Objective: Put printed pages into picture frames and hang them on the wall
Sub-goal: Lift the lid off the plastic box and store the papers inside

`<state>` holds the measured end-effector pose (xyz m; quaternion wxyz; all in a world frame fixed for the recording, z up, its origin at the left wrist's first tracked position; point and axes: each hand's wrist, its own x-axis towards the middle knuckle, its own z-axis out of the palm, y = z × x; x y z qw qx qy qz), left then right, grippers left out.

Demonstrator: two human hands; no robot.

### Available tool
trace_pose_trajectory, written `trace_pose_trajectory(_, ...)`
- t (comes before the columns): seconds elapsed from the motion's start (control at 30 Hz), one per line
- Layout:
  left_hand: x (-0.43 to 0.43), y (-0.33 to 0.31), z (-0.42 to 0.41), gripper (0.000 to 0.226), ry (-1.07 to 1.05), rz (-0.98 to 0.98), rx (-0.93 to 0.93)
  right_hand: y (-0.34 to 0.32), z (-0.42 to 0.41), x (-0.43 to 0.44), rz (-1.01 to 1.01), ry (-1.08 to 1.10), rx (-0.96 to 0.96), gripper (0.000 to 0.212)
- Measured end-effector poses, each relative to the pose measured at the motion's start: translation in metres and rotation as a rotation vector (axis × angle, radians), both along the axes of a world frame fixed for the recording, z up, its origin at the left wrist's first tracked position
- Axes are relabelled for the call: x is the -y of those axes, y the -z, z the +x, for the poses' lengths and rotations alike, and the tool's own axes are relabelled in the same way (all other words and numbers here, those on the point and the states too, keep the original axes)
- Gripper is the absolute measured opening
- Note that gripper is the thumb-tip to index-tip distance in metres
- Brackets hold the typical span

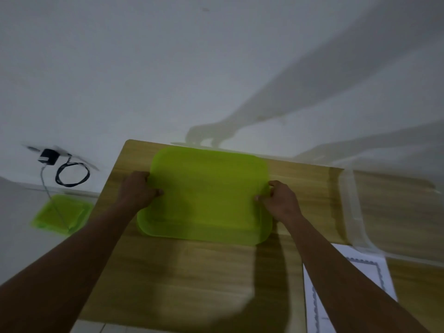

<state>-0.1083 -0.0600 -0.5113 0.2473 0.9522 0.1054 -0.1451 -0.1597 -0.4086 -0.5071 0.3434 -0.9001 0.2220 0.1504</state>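
Fig. Wooden table, its far edge against a white wall. We see a green tray over the far half, its 12 o'clock edge close to the table's far edge. Bare wood lies open at 6 o'clock of the tray. A clear bin stands near at 3 o'clock, apart from it. The left hand grips the tray's 9 o'clock edge with curled fingers, and the right hand pinches its 3 o'clock edge. The tray is translucent plastic, a rounded rectangle, blurred. A white page with a scalloped grey border lies flat at 5 o'clock, partly under the right forearm. At 9 o'clock, off the table, are a second green tray, a black charger and a coiled cable.
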Motion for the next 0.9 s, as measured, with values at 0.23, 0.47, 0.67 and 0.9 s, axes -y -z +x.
trace_pose_trajectory(0.23, 0.062, -0.022, -0.059, 0.057, 0.049, 0.006, 0.186, -0.038, -0.05, 0.034, -0.068, -0.102, 0.049, 0.062)
trace_pose_trajectory(0.47, 0.19, -0.04, -0.167, 0.047, 0.198, -0.149, 0.235, -0.065, -0.15, 0.102, -0.089, -0.118, 0.0, 0.059)
trace_pose_trajectory(0.67, 0.272, -0.03, -0.235, 0.049, 0.256, -0.229, 0.135, -0.059, -0.232, 0.166, -0.147, -0.059, -0.089, 0.059)
trace_pose_trajectory(0.9, 0.315, -0.006, -0.286, 0.046, 0.327, -0.124, 0.038, -0.021, -0.298, 0.205, -0.16, 0.03, -0.189, 0.029)
